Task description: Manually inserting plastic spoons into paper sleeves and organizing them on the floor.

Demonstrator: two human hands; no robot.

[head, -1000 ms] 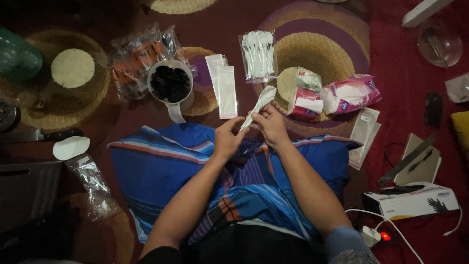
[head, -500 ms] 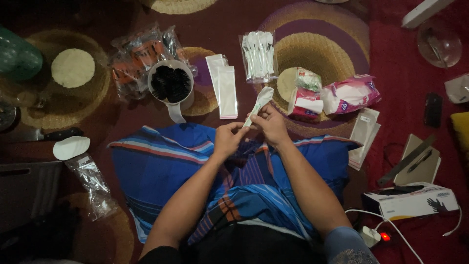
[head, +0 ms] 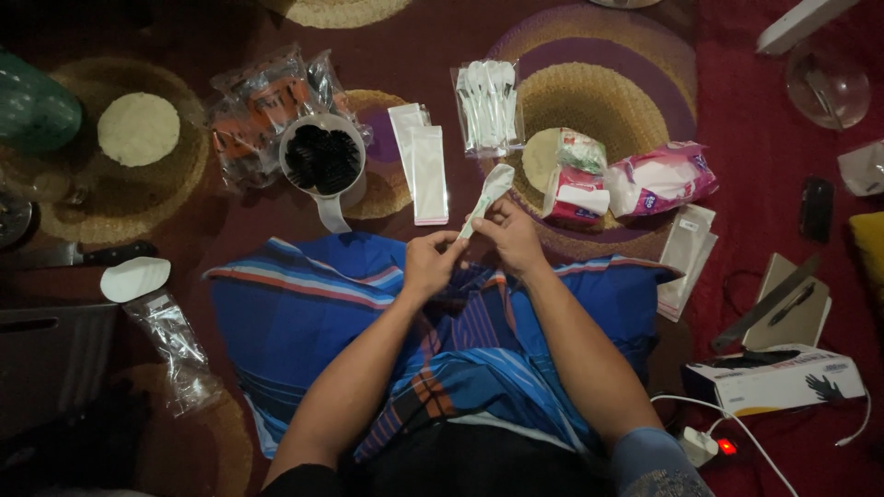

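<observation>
Head view: both hands pinch a white plastic spoon above the blue striped cloth.

I take the blue striped cloth (head: 304, 322) over the lap as my landmark. Beyond its far edge lie a clear bag of white spoons (head: 488, 106), a white cup of dark pieces (head: 322, 158) and narrow clear sleeves (head: 425, 170). Over that same edge the left hand (head: 431, 265) and right hand (head: 512, 237) are closed on the white plastic spoon (head: 486, 195), fingertips pinching the handle end, bowl pointing away. I judge it light, stiff and somewhat slick, best held at the handle. Open room is mostly on the cloth itself; the floor past its far and right edges is crowded.
</observation>
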